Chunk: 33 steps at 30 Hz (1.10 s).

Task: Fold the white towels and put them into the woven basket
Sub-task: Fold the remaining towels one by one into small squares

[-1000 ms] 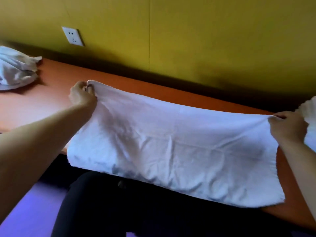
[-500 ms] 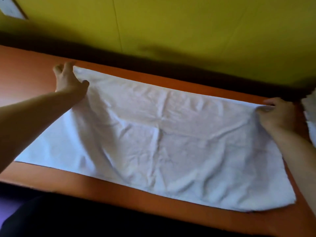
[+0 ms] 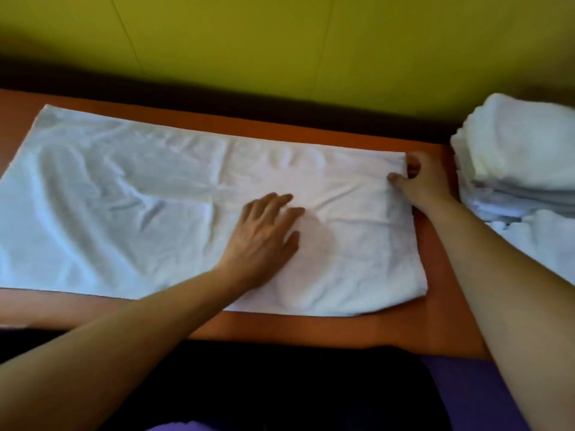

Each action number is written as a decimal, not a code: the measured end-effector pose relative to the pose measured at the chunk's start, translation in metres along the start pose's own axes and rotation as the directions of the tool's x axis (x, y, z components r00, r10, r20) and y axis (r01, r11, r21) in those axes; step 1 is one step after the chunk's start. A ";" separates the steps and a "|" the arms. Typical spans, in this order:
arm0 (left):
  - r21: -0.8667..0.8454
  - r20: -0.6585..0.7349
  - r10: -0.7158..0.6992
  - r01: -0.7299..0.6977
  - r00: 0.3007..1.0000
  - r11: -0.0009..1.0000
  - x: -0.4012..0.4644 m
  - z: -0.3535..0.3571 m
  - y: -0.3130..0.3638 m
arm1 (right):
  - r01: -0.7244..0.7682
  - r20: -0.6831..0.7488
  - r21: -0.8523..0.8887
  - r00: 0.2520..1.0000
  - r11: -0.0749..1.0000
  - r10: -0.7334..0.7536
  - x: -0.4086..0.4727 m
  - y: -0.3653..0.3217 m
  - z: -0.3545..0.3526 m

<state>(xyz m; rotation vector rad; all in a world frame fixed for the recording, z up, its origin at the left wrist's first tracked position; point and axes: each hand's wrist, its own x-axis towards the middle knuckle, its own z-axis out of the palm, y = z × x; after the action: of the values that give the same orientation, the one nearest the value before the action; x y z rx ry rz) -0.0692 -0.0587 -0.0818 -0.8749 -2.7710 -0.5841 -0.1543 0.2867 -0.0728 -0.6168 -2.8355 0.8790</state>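
Where the orange table (image 3: 435, 306) fills the middle of the frame, a white towel (image 3: 124, 197) is seen spread flat upon it, reaching from the left edge of the frame to right of centre. Its surface is marked by shallow creases, and a fold line runs across it near the centre. The left hand (image 3: 264, 234) is laid palm down on the towel just right of centre, its fingers straight and slightly spread, so that nothing is grasped and the cloth is merely pressed. The right hand (image 3: 426, 181) is placed at the towel's upper right corner, where the edge of the cloth is pinched between thumb and curled fingers. At the right edge of the frame a stack of folded white towels (image 3: 522, 157) is seen, close beside the right hand but apart from it; below the stack more white cloth (image 3: 547, 244) is visible, partly hidden by the right forearm. A yellow-green wall (image 3: 280, 42) is seen across the top of the frame, and a purple surface (image 3: 466, 393) appears at the lower right.
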 end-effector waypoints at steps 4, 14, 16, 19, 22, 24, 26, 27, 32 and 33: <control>-0.065 0.083 0.312 -0.307 0.947 0.949 0.002 0.035 0.087 | -0.080 0.053 0.005 0.995 0.997 0.079 0.002 -0.005 0.000; -0.096 0.197 0.225 -0.210 0.954 0.973 0.006 0.050 0.144 | -0.151 0.033 0.058 0.988 0.987 0.150 0.003 -0.003 0.003; -0.276 0.246 0.082 -0.011 0.966 0.961 0.006 0.037 0.148 | -0.178 0.040 0.056 0.984 0.982 0.176 0.000 -0.007 0.003; -0.480 0.377 -0.142 0.325 0.915 0.815 0.009 0.021 0.153 | -0.204 0.039 -0.002 0.978 0.979 0.204 -0.004 -0.019 0.001; -0.580 0.426 -0.232 0.461 0.875 0.671 0.013 0.008 0.156 | -0.211 0.001 -0.017 0.978 0.977 0.211 -0.012 -0.024 0.002; -0.566 0.492 -0.221 0.503 0.842 0.653 0.014 0.002 0.158 | -0.215 -0.027 0.025 0.976 0.976 0.216 -0.021 -0.020 0.001; -0.505 0.496 -0.218 0.484 0.840 0.715 0.008 0.000 0.161 | -0.256 -0.035 0.128 0.964 0.958 0.262 -0.031 -0.012 -0.005; -0.493 0.464 -0.239 0.473 0.853 0.730 0.004 0.000 0.164 | -0.291 -0.030 0.195 0.953 0.937 0.303 -0.037 -0.010 -0.011; -0.602 0.397 -0.296 0.491 0.868 0.630 -0.012 -0.017 0.186 | -0.439 0.079 0.517 0.879 0.735 0.469 -0.054 -0.001 -0.047; -0.623 0.387 -0.293 0.482 0.874 0.616 -0.014 -0.025 0.191 | -0.435 0.104 0.566 0.880 0.700 0.463 -0.056 -0.005 -0.057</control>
<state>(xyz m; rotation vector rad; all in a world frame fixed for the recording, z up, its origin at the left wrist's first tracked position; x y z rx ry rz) 0.0545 0.0675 -0.0033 -0.4204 -2.9797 -1.8390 -0.0925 0.2893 -0.0225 -1.2234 -2.1842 1.6821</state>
